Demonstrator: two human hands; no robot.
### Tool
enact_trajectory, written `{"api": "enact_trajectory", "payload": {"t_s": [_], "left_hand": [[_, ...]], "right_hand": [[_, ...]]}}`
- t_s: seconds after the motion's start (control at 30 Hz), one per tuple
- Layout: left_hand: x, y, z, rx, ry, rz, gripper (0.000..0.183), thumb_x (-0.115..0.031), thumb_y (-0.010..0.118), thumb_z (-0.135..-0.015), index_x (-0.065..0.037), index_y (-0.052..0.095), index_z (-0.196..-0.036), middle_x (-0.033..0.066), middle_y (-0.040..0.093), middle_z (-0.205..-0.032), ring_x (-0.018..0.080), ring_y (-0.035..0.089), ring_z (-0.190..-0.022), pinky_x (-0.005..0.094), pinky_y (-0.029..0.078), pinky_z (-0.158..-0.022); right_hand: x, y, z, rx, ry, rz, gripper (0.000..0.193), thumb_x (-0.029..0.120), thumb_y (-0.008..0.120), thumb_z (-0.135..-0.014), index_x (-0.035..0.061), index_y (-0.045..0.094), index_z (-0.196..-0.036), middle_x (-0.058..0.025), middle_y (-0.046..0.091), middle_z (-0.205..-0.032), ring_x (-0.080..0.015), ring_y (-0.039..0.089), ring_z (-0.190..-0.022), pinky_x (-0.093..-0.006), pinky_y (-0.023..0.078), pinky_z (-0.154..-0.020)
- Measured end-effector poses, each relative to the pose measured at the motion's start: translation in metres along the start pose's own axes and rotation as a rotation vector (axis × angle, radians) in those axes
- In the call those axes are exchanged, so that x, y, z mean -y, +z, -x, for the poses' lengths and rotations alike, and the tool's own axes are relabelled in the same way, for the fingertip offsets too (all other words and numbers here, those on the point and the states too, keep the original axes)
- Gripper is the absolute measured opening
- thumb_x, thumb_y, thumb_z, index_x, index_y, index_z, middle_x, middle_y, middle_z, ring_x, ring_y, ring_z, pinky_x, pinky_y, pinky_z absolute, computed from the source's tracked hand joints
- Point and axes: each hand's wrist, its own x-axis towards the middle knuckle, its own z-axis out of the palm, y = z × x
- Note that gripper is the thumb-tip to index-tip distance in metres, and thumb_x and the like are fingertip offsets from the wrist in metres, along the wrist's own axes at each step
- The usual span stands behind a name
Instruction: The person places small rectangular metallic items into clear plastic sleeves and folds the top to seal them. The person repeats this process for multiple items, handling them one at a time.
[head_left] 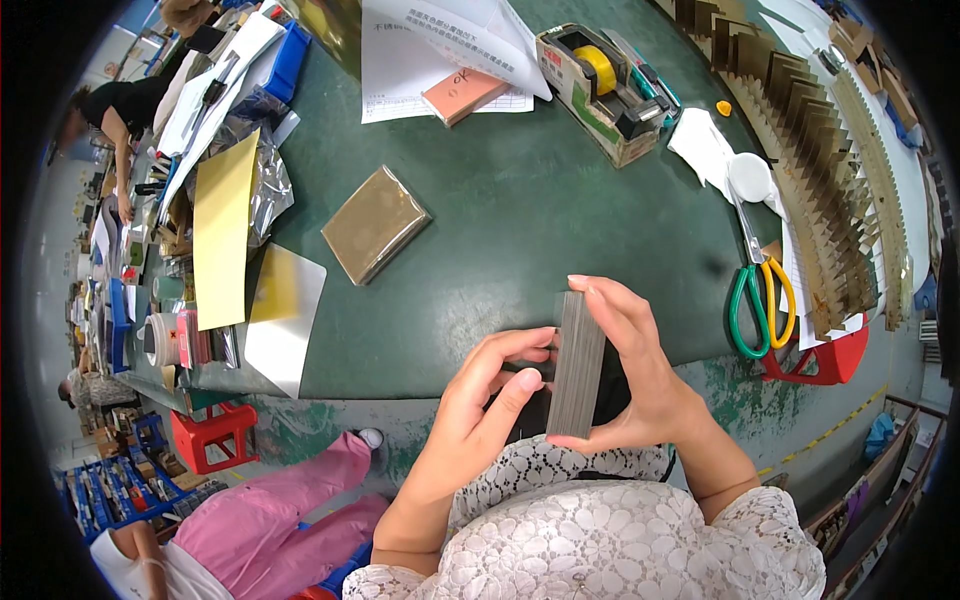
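My right hand (645,385) grips a stack of thin grey-brown plates (577,370) upright above the near table edge, thumb at its lower end and fingertips at its upper end. The many thin layers show along the side facing up. My left hand (480,415) is at the stack's left, fingers curved and apart from the thumb; its fingertips are close to the stack, and whether they touch it I cannot tell. Farther left on the green table (470,230) lies a bronze-coloured block, apparently another stack of plates in clear wrapping (375,222).
A tape dispenser (610,95) and papers (400,60) with an orange block (463,95) lie at the back. Scissors (752,255) and slotted brown racks (800,140) line the right. Yellow sheet (223,230) and clutter fill the left. A person in pink trousers (270,510) is at lower left.
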Motion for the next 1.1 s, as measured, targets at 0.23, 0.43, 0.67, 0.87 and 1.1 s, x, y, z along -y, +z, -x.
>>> {"api": "enact_trajectory", "payload": {"t_s": [0.23, 0.43, 0.67, 0.87, 1.1], "left_hand": [[0.0021, 0.0002, 0.0027, 0.0, -0.012, 0.015, 0.044, -0.007, 0.061, -0.097, 0.001, 0.05, -0.138, 0.0138, 0.055, -0.131, 0.0217, 0.055, -0.12, 0.0342, 0.051, -0.095], [-0.0026, 0.0033, 0.0023, 0.004, -0.03, -0.089, 0.059, -0.008, 0.071, -0.089, -0.001, 0.047, -0.142, 0.0127, 0.052, -0.134, 0.022, 0.053, -0.122, 0.035, 0.049, -0.097], [-0.0006, 0.0022, 0.0029, -0.003, -0.033, -0.062, 0.059, -0.006, 0.071, -0.088, -0.002, 0.047, -0.141, 0.0131, 0.052, -0.136, 0.0222, 0.053, -0.122, 0.0348, 0.049, -0.096], [-0.0009, 0.0035, 0.0036, -0.016, -0.028, -0.088, 0.059, -0.005, 0.071, -0.086, -0.002, 0.047, -0.141, 0.0131, 0.052, -0.136, 0.0222, 0.053, -0.122, 0.0345, 0.049, -0.096], [-0.001, 0.0057, 0.0031, -0.044, 0.046, -0.19, 0.059, -0.004, 0.071, -0.084, -0.002, 0.05, -0.139, 0.0124, 0.054, -0.131, 0.022, 0.055, -0.12, 0.034, 0.05, -0.093]], "right_hand": [[0.0001, 0.0007, 0.0001, 0.0, 0.005, 0.01, 0.117, 0.027, 0.094, -0.06, 0.002, 0.028, -0.153, -0.0214, 0.034, -0.15, -0.0391, 0.039, -0.137, -0.0473, 0.039, -0.11], [-0.0003, 0.0017, -0.0003, 0.001, 0.007, -0.004, 0.117, 0.027, 0.094, -0.06, 0.0023, 0.029, -0.153, -0.022, 0.033, -0.151, -0.0395, 0.039, -0.137, -0.0475, 0.038, -0.111], [-0.0015, 0.0029, -0.001, -0.004, 0.001, -0.017, 0.117, 0.027, 0.095, -0.059, 0.0025, 0.029, -0.153, -0.022, 0.033, -0.151, -0.0395, 0.039, -0.137, -0.0474, 0.038, -0.111], [-0.0012, 0.0023, -0.0007, 0.001, 0.003, -0.012, 0.117, 0.027, 0.095, -0.059, 0.0024, 0.029, -0.153, -0.0217, 0.034, -0.15, -0.0394, 0.039, -0.137, -0.0471, 0.038, -0.111], [-0.002, 0.0021, 0.0005, -0.007, 0.003, -0.009, 0.116, 0.026, 0.095, -0.058, 0.0025, 0.03, -0.152, -0.0214, 0.034, -0.15, -0.0393, 0.04, -0.136, -0.0471, 0.038, -0.111]]}}
